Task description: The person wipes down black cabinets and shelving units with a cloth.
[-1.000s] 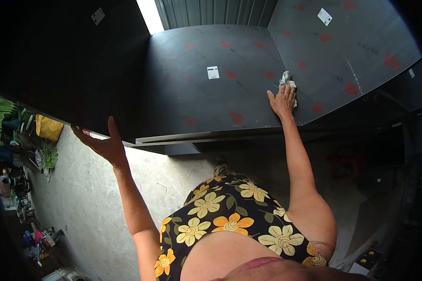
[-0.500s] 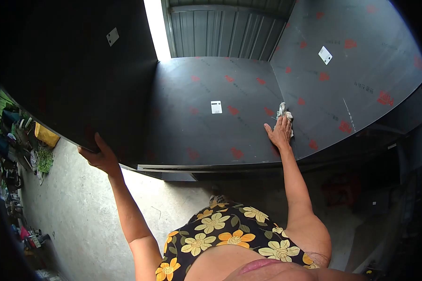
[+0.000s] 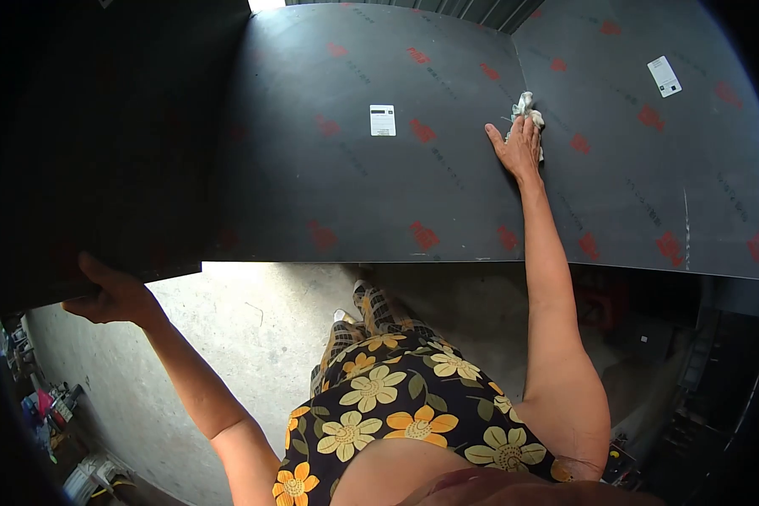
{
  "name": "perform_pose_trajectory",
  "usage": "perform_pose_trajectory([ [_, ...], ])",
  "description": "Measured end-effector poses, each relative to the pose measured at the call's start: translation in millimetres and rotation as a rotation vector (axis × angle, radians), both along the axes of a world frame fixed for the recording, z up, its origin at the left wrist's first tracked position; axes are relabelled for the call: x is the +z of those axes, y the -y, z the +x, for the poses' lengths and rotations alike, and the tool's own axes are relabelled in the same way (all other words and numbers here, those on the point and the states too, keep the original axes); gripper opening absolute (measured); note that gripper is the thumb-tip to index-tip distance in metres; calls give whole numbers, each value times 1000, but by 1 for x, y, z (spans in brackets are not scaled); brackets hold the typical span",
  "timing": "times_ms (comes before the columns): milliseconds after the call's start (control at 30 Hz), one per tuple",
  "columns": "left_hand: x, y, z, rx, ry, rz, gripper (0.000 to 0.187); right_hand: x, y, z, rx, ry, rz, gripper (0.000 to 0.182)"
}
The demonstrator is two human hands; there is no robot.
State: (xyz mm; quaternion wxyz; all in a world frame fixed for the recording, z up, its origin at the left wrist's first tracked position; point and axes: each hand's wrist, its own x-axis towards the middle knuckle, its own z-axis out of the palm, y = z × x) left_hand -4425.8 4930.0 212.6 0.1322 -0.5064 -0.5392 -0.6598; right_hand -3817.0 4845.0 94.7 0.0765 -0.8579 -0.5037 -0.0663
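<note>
My left hand (image 3: 114, 295) grips the lower edge of a dark panel (image 3: 118, 185) on the left, its thumb on the face and its fingers around the edge. With fingers stretched forward, my right hand (image 3: 521, 154) presses a crumpled whitish rag (image 3: 524, 103) into the seam between two dark panels. The middle panel (image 3: 312, 185) carries red and black print and a white label (image 3: 382, 120). A similar panel (image 3: 632, 181) rises on the right, with its own label (image 3: 664, 77) and a pale scuff. Part of the rag is hidden under my right hand.
A concrete floor (image 3: 253, 312) lies below the panels' front edge. Assorted items (image 3: 51, 409) stand along the left side. Dark objects (image 3: 717, 379) are at the lower right. Corrugated metal sheeting (image 3: 472, 10) shows behind the panels.
My view has tilted down and come closer to the panels. My right hand and the rag are farther from the front edge along the seam. My left hand still holds the left panel.
</note>
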Motion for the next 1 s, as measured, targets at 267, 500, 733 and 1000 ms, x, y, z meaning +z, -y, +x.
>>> perform_pose_trajectory([
  [267, 0, -4, -20, 15, -42, 114, 60, -13, -133, 72, -76, -27, -14, 91],
  [500, 1, 0, 5, 196, 82, 60, 59, -39, -242, 140, -88, -106, 6, 91],
  [733, -5, 10, -25, 271, -37, 18, 57, -42, -278, 107, -219, -124, -1, 96],
  [1000, 2, -1, -7, 82, -13, 74, 58, -66, -383, -175, 507, -250, 230, 54],
])
